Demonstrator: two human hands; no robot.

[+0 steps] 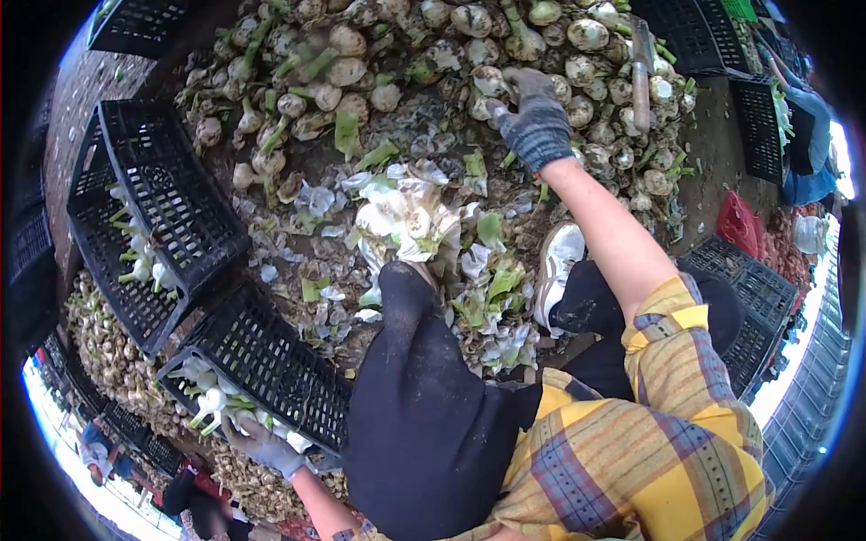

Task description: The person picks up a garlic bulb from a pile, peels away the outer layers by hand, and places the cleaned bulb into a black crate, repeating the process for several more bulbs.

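Observation:
My right hand [538, 122], in a dark grey knit glove, is at the near edge of a heap of soil-stained garlic [591, 36]. Its thumb and fingers close round the side of a garlic bulb [490, 81]. Down at the left, my left hand [263, 448], in a lighter grey glove, lies at the opening of a tipped black crate [271, 361]. Its fingers are apart beside cleaned white garlic bulbs [214, 400] with green stems. A wooden-handled blade [641, 95] lies on the heap to the right of my right hand.
Peeled skins [410, 212] and leaf scraps cover the ground before my shoe [559, 266]. Another tilted black crate [171, 198] with white bulbs stands at left, near a second garlic heap [117, 352]. Crates [753, 307] and a red bag [740, 223] are at right. Other people are at the edges.

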